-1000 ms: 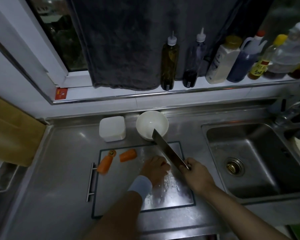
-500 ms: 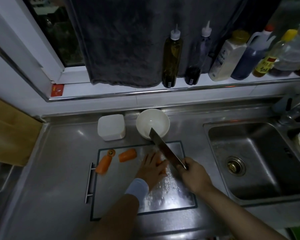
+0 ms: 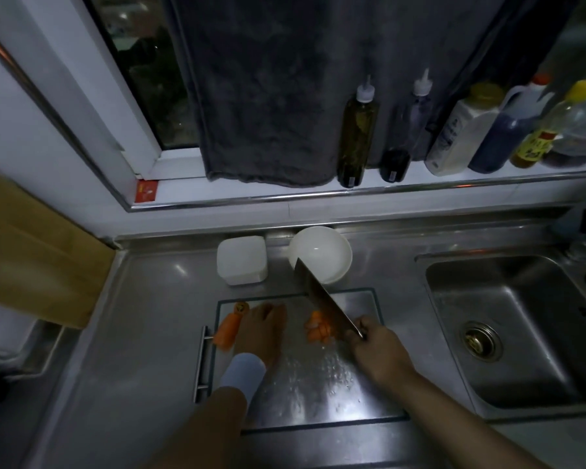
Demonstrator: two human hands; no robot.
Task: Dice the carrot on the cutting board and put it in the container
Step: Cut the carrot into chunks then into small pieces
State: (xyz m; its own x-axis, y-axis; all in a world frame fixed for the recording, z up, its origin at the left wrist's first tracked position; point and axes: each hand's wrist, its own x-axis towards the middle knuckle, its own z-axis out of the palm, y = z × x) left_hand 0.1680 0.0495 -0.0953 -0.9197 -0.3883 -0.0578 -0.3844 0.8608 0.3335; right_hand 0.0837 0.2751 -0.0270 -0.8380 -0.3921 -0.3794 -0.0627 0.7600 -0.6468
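Orange carrot pieces (image 3: pixel 318 330) lie heaped toward the far right edge of the wet grey cutting board (image 3: pixel 318 401), beside the broad steel cleaver (image 3: pixel 322 299) that the right hand (image 3: pixel 378 350) grips with curled fingers. The left hand (image 3: pixel 261 330), fingers together, lies against the uncut orange carrot chunk (image 3: pixel 229 331) at the far left corner; any hold is hidden. Bring that chunk under the blade, fingertips tucked.

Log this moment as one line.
stage: dicing | right hand grips knife, blade beside cut carrot pieces | left hand beside uncut carrot chunk, grasp unclear | no carrot seen in white bowl
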